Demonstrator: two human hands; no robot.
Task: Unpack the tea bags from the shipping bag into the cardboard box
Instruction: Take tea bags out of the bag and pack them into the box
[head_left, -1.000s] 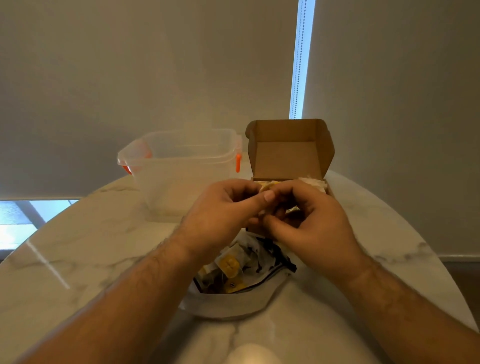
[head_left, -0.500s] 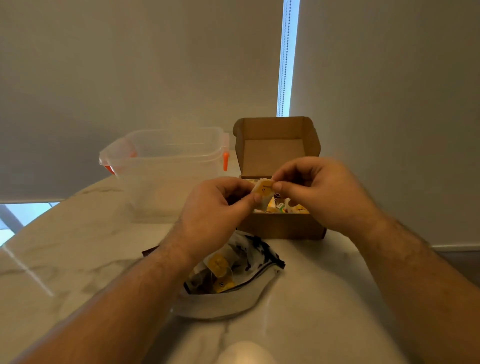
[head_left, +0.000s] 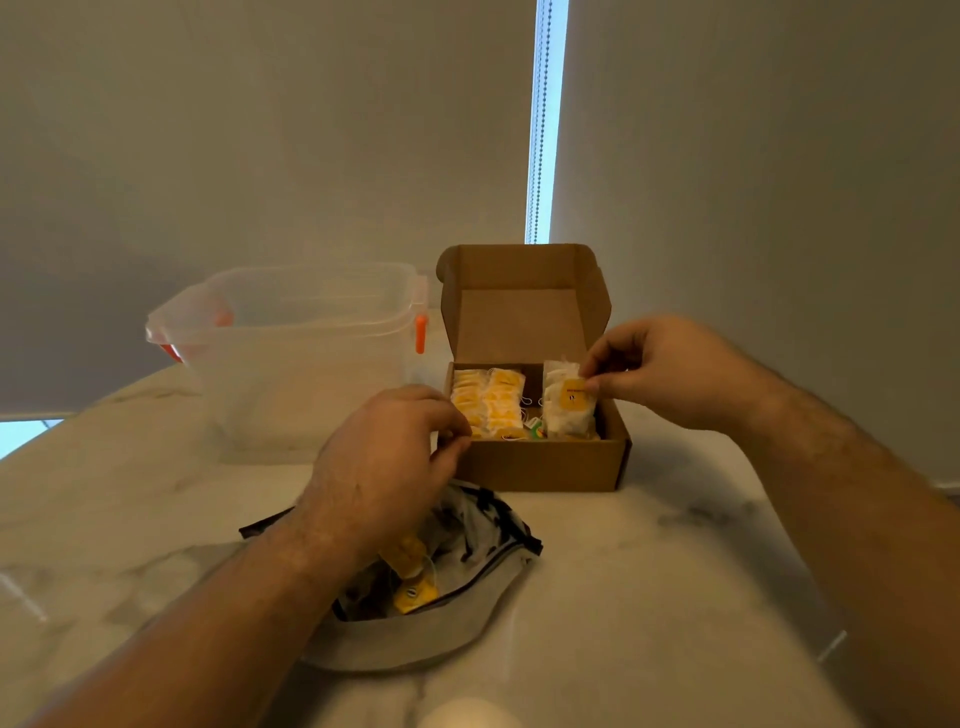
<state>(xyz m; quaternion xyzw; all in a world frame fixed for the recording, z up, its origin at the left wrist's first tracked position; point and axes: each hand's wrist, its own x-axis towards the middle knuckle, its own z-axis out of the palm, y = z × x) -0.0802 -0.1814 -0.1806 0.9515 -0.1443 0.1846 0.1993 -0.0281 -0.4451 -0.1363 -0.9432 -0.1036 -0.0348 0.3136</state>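
An open cardboard box (head_left: 540, 465) stands on the marble table, its lid upright behind it. Rows of yellow-tagged tea bags (head_left: 488, 402) fill its left side. My right hand (head_left: 670, 371) pinches a white tea bag with a yellow tag (head_left: 566, 408) by its top, upright over the box's right side. My left hand (head_left: 384, 462) hovers with curled fingers, holding nothing, between the box's front left corner and the shipping bag (head_left: 457, 613). The grey bag lies open in front of the box with more yellow-tagged tea bags (head_left: 413, 595) inside.
A clear plastic tub (head_left: 301, 358) with orange clips stands left of the box. The round marble table (head_left: 649, 571) curves away to the right and front. Roller blinds hang behind, with a bright gap between them.
My hands have separated. The right hand carried the tea bag right and over the box's right side; the left hand let go and dropped toward the shipping bag.
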